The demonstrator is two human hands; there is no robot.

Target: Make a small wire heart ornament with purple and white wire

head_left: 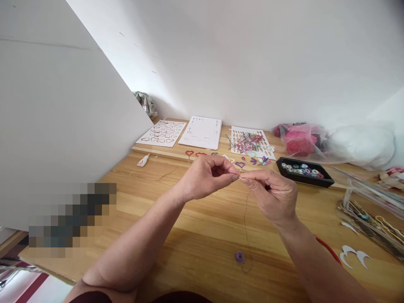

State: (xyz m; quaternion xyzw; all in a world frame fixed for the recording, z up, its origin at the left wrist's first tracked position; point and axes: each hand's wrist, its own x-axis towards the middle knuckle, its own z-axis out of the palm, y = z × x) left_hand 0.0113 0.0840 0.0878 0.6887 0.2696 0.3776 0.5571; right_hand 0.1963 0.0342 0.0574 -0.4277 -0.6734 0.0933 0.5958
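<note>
My left hand (206,176) and my right hand (273,193) meet above the wooden table (132,202), fingertips pinched together on a thin thread or wire (246,210). The thread hangs down from the pinch and trails toward a small purple spool (240,256) lying on the table near me. What sits exactly between the fingertips is too small to make out.
Three white template sheets (202,132) lie at the back, with small red, purple and white wire shapes (221,158) before them. A black tray of beads (304,171) stands right, pink items in plastic bags (299,141) behind it. A glue tube (143,160) lies left. A white panel (63,109) stands left.
</note>
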